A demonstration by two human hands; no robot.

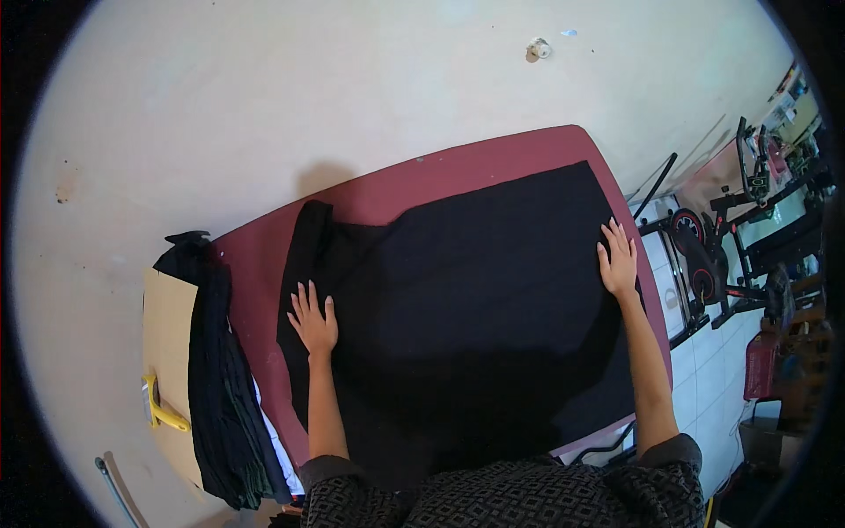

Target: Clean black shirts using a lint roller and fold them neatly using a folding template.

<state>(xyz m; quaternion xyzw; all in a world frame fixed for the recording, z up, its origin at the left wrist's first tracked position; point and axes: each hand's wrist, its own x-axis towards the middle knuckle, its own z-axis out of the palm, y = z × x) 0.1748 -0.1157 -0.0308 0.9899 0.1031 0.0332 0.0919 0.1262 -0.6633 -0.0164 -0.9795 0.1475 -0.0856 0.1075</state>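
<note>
A large piece of black cloth, seemingly a garment (pixel 475 299), lies spread over a maroon padded table (pixel 502 154). Its upper left part is bunched into a raised fold (pixel 310 233), while the right side lies flat. My left hand (pixel 314 323) rests flat on the cloth near its left edge, below that fold, fingers spread. At the right edge, my right hand (pixel 620 262) lies palm down on the cloth, fingers stretched out. Neither hand grips anything. The cloth's near edge is partly hidden by my body.
Left of the table is a stack of dark folded clothes (pixel 216 378), with a tan cardboard sheet (pixel 172 326) and a yellow-handled tool (pixel 163 409) beside it. A pale wall (pixel 264 97) runs behind. An exercise bike (pixel 713 255) stands on the tiled floor at right.
</note>
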